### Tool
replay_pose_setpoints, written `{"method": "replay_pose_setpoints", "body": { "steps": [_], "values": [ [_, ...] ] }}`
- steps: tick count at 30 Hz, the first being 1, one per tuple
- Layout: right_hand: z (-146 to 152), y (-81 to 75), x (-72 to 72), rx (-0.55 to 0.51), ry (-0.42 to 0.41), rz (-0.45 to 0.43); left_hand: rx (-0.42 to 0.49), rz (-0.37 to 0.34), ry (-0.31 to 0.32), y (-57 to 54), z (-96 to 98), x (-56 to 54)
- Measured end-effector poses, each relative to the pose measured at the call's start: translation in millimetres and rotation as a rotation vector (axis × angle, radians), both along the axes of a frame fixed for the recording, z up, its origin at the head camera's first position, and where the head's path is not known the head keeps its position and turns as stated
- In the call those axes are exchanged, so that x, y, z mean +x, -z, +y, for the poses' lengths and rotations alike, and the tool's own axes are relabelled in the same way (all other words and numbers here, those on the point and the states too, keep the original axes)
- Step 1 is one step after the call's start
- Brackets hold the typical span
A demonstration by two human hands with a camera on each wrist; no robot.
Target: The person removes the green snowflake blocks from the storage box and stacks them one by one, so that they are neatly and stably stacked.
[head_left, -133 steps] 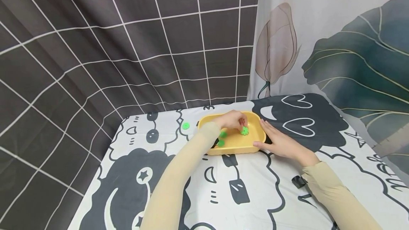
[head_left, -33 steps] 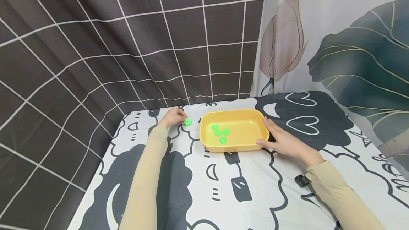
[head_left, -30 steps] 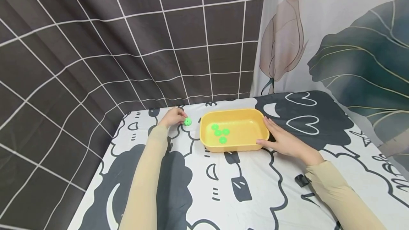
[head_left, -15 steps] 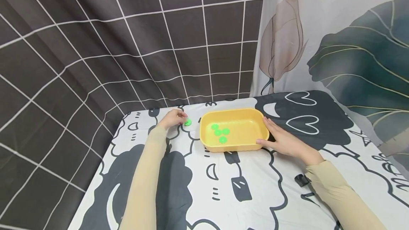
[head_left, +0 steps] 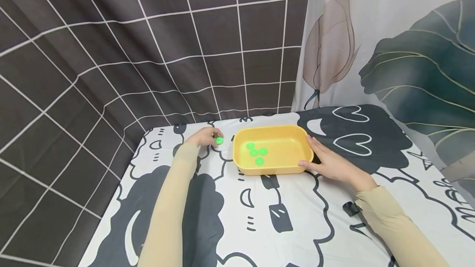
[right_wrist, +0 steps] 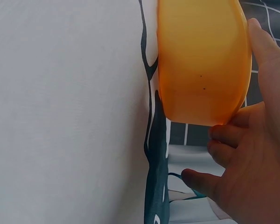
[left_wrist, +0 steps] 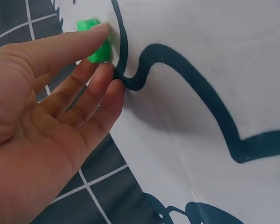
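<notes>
My left hand (head_left: 205, 136) is at the left of the cloth, with a small green notched plastic disc (head_left: 219, 140) at its fingertips. In the left wrist view the thumb lies across the green disc (left_wrist: 101, 52) and the index finger is behind it, partly hidden. A yellow rectangular tray (head_left: 274, 171) stands to the right, holding several like green discs (head_left: 254, 152) in its left half. My right hand (head_left: 332, 164) rests against the tray's right end, its fingers fairly straight. The right wrist view shows those fingertips touching the tray wall (right_wrist: 200, 105).
A white cloth with black cartoon print (head_left: 252, 234) covers the surface. Behind it hangs a dark curtain with a white grid (head_left: 222, 69), and a leaf-print curtain (head_left: 419, 65) is at the right. A small black object (head_left: 350, 208) is beside the right sleeve.
My left hand has moved from over the tray to the green disc at the left, and its fingers have since shifted around it. The right hand stays at the tray's end.
</notes>
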State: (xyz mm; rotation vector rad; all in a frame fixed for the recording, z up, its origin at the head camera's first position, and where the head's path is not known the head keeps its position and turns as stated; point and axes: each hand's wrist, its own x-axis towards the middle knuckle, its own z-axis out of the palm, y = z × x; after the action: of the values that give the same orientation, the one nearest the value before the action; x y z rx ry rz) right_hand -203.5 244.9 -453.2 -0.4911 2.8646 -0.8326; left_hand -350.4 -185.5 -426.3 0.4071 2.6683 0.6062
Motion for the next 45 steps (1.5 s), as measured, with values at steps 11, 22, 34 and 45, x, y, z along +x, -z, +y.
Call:
{"method": "replay_pose_setpoints", "body": {
  "steps": [11,22,34,45],
  "values": [
    [-1.1,-0.4,0.8,0.003,0.002,-0.003,0.004,0.013,0.009,0.7,1.5,-0.9],
    [-1.4,-1.2,1.4,-0.002,0.000,0.007,-0.009,0.038,0.025,2.3,0.5,-2.7],
    [-1.3,-0.3,2.3,0.003,0.004,0.012,-0.003,0.041,-0.002,6.3,0.2,1.3],
    [-1.0,-0.1,3.0,0.000,0.004,0.012,0.002,0.053,-0.002,9.7,-2.2,-0.7]
  ]
}}
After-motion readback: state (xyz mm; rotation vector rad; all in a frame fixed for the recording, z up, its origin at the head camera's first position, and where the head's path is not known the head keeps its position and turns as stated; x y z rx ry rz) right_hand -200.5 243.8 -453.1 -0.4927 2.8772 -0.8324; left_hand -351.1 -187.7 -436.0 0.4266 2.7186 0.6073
